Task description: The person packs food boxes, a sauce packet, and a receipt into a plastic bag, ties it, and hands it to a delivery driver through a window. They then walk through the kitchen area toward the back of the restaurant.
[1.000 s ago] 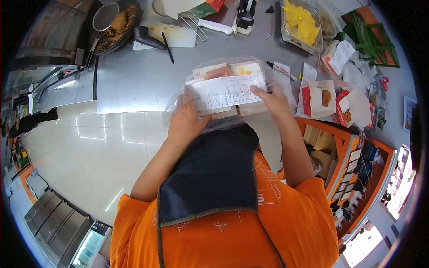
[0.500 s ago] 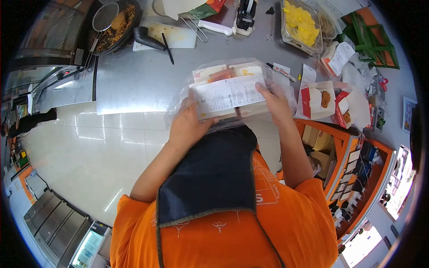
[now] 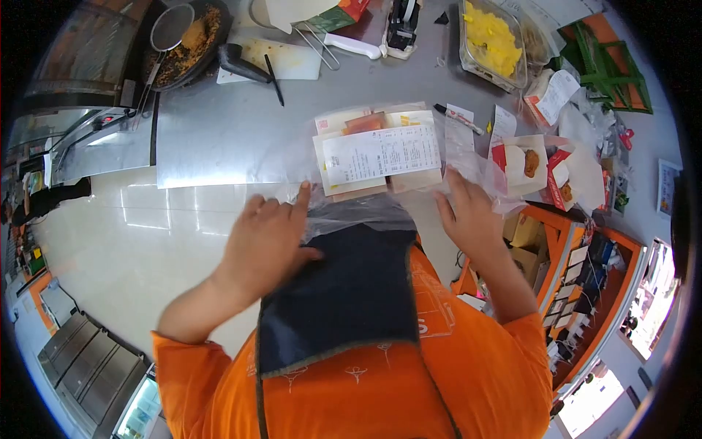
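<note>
A clear plastic bag (image 3: 351, 212) lies at the counter's front edge, with flat paper boxes (image 3: 340, 118) inside. A long printed receipt (image 3: 382, 155) rests across the boxes, its lines of text facing up. My left hand (image 3: 265, 241) is off the boxes at their lower left, index finger stretched toward the bag's edge and thumb spread apart. My right hand (image 3: 472, 214) is at the lower right of the boxes, fingers apart, fingertips right at the loose plastic. Below the counter edge, the bag's slack end hangs over my dark apron (image 3: 340, 300).
Two open boxes with fried pieces (image 3: 532, 164) stand on the right. Behind are a marker (image 3: 461, 117), a tub of yellow food (image 3: 493, 40), a tape dispenser (image 3: 402, 29), a white-handled knife (image 3: 352, 45) and a cutting board (image 3: 300, 60). A strainer (image 3: 172, 28) sits over a pan at left.
Both hands have let go of the bagged boxes and moved down and outward. The bag now rests on the counter edge, its plastic spread flatter, with the receipt fully uncovered.
</note>
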`<action>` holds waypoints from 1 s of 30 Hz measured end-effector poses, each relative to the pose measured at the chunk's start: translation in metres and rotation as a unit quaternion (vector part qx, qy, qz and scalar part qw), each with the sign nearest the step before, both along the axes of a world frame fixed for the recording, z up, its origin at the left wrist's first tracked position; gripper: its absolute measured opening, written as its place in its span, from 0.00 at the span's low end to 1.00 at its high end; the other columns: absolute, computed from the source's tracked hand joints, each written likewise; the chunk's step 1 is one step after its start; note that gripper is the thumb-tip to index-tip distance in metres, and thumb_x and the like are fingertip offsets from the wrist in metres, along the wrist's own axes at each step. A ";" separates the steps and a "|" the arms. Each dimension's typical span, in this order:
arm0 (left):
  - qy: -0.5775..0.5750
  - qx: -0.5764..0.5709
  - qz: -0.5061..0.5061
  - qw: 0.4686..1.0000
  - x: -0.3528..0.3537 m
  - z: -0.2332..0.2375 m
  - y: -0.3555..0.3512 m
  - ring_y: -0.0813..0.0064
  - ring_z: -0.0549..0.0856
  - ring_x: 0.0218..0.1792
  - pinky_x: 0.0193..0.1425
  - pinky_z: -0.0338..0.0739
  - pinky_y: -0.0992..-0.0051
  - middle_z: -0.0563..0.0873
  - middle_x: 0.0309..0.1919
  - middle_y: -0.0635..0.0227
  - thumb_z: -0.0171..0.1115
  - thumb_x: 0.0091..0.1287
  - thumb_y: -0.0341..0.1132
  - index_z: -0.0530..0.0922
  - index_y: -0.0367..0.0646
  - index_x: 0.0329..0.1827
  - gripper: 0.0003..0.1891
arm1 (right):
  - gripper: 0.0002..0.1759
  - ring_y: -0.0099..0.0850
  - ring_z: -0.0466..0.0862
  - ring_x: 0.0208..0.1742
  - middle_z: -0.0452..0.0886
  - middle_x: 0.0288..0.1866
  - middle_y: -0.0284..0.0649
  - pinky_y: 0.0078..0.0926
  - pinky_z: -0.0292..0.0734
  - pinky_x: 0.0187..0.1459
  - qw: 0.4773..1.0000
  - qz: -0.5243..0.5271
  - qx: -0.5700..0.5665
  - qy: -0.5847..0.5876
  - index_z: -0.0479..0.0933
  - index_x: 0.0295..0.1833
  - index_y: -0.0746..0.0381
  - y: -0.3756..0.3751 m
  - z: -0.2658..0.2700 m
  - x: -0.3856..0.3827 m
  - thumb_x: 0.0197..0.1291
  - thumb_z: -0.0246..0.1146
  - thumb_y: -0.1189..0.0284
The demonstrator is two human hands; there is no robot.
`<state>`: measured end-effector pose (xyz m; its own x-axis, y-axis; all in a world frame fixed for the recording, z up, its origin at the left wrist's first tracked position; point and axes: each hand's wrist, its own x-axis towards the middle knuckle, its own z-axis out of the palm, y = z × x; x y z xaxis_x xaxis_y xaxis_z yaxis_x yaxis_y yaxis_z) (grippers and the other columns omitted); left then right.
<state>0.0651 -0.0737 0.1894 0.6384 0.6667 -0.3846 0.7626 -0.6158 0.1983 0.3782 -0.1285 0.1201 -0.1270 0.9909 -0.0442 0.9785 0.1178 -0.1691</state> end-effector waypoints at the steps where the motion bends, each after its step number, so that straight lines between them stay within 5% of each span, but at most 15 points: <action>1: 0.016 0.036 -0.066 0.997 -0.013 0.002 0.005 0.67 0.80 0.44 0.55 0.72 0.68 0.83 0.37 0.62 0.69 0.55 0.45 0.73 0.31 0.62 0.35 | 0.22 0.40 0.84 0.48 0.83 0.48 0.47 0.34 0.80 0.43 0.996 0.071 0.031 -0.044 0.77 0.57 0.65 -0.004 0.010 0.004 0.63 0.63 0.62; 2: 0.011 0.163 -0.123 0.979 -0.026 -0.005 0.012 0.70 0.79 0.42 0.52 0.69 0.71 0.80 0.32 0.68 0.61 0.56 0.35 0.82 0.37 0.43 0.14 | 0.21 0.37 0.84 0.47 0.84 0.48 0.45 0.32 0.81 0.41 0.984 0.139 0.064 -0.089 0.78 0.57 0.63 -0.006 0.020 0.011 0.62 0.63 0.62; 4: 0.000 0.203 -0.147 0.968 -0.033 0.021 0.037 0.69 0.77 0.44 0.51 0.69 0.69 0.78 0.30 0.69 0.57 0.53 0.32 0.77 0.45 0.26 0.03 | 0.20 0.32 0.83 0.40 0.83 0.48 0.39 0.27 0.79 0.36 0.959 0.218 0.100 -0.151 0.78 0.56 0.59 -0.004 0.052 0.039 0.61 0.63 0.62; 5: -0.009 0.215 -0.145 0.966 -0.034 0.040 0.048 0.69 0.77 0.47 0.52 0.69 0.68 0.79 0.32 0.69 0.57 0.52 0.33 0.78 0.45 0.27 0.03 | 0.19 0.30 0.82 0.36 0.82 0.48 0.36 0.25 0.78 0.34 0.942 0.254 0.117 -0.184 0.78 0.55 0.57 -0.001 0.067 0.049 0.61 0.63 0.61; 7: -0.078 0.274 -0.157 0.946 -0.035 0.064 0.061 0.68 0.78 0.47 0.52 0.69 0.67 0.79 0.32 0.70 0.59 0.49 0.31 0.76 0.44 0.27 0.03 | 0.21 0.33 0.81 0.35 0.82 0.47 0.32 0.27 0.78 0.35 0.913 0.127 0.274 -0.274 0.78 0.56 0.57 0.016 0.083 0.051 0.56 0.66 0.66; 9: -0.117 0.282 -0.169 0.937 -0.035 0.078 0.066 0.67 0.79 0.45 0.50 0.70 0.66 0.79 0.32 0.71 0.61 0.47 0.29 0.74 0.45 0.27 0.06 | 0.21 0.34 0.82 0.35 0.82 0.46 0.35 0.28 0.78 0.37 0.952 -0.014 0.287 -0.107 0.78 0.56 0.59 0.040 0.108 0.032 0.54 0.67 0.69; 11: -0.155 0.293 -0.182 0.926 -0.034 0.086 0.070 0.66 0.80 0.44 0.47 0.70 0.66 0.79 0.31 0.71 0.63 0.42 0.26 0.73 0.45 0.27 0.09 | 0.20 0.34 0.82 0.35 0.83 0.47 0.38 0.27 0.78 0.37 0.964 -0.081 0.241 -0.073 0.79 0.54 0.60 0.054 0.115 0.039 0.52 0.68 0.72; 13: -0.201 0.258 -0.188 0.926 -0.032 0.090 0.078 0.66 0.80 0.43 0.47 0.71 0.66 0.80 0.32 0.70 0.65 0.41 0.24 0.72 0.44 0.27 0.12 | 0.18 0.32 0.82 0.35 0.84 0.48 0.41 0.22 0.78 0.36 0.974 -0.076 0.131 -0.170 0.82 0.50 0.61 0.058 0.114 0.066 0.51 0.68 0.77; 17: -0.430 0.075 -0.137 0.889 -0.038 0.076 0.111 0.67 0.80 0.41 0.48 0.74 0.65 0.79 0.32 0.67 0.67 0.44 0.20 0.72 0.43 0.28 0.13 | 0.12 0.27 0.78 0.29 0.85 0.47 0.40 0.19 0.74 0.32 0.954 -0.020 0.298 0.028 0.82 0.45 0.61 0.077 0.157 0.039 0.53 0.66 0.76; 20: -0.579 -0.066 -0.051 0.811 -0.033 0.061 0.120 0.71 0.78 0.37 0.48 0.74 0.67 0.77 0.31 0.65 0.66 0.52 0.20 0.71 0.42 0.29 0.10 | 0.13 0.26 0.79 0.29 0.85 0.44 0.40 0.21 0.75 0.35 0.920 0.082 0.366 -0.117 0.79 0.48 0.62 0.096 0.171 0.042 0.56 0.64 0.73; 21: -0.589 -0.066 -0.014 0.806 -0.022 0.062 0.116 0.74 0.75 0.35 0.44 0.73 0.71 0.75 0.30 0.66 0.65 0.54 0.21 0.71 0.42 0.29 0.10 | 0.15 0.28 0.80 0.32 0.84 0.43 0.41 0.22 0.75 0.37 0.973 0.015 0.229 0.037 0.77 0.51 0.62 0.103 0.170 0.040 0.57 0.63 0.72; 23: -0.594 -0.083 -0.042 0.799 -0.011 0.059 0.123 0.78 0.73 0.35 0.39 0.69 0.78 0.73 0.35 0.68 0.67 0.55 0.23 0.72 0.41 0.42 0.14 | 0.19 0.30 0.83 0.36 0.84 0.41 0.42 0.25 0.77 0.42 0.933 -0.113 -0.065 0.336 0.73 0.57 0.61 0.116 0.169 0.026 0.60 0.62 0.71; 26: -0.633 -0.092 -0.016 0.768 0.031 0.058 0.127 0.80 0.72 0.36 0.39 0.68 0.80 0.71 0.41 0.69 0.69 0.56 0.27 0.69 0.42 0.57 0.25 | 0.24 0.36 0.85 0.39 0.84 0.46 0.51 0.32 0.79 0.44 0.741 -0.068 -0.058 0.666 0.68 0.59 0.64 0.121 0.150 -0.020 0.56 0.60 0.78; 28: -0.653 -0.067 0.005 0.754 0.053 0.058 0.122 0.80 0.72 0.36 0.41 0.68 0.80 0.71 0.44 0.69 0.68 0.57 0.27 0.67 0.41 0.63 0.30 | 0.29 0.31 0.82 0.48 0.82 0.39 0.42 0.28 0.78 0.49 0.679 0.011 -0.096 0.728 0.58 0.67 0.64 0.112 0.134 -0.052 0.63 0.60 0.72; 30: -0.680 -0.055 0.035 0.731 0.073 0.059 0.116 0.79 0.73 0.36 0.43 0.69 0.80 0.72 0.48 0.66 0.68 0.57 0.27 0.65 0.38 0.68 0.34 | 0.35 0.31 0.82 0.49 0.82 0.40 0.45 0.27 0.78 0.49 0.714 0.031 0.034 0.698 0.56 0.67 0.65 0.086 0.105 -0.102 0.55 0.63 0.81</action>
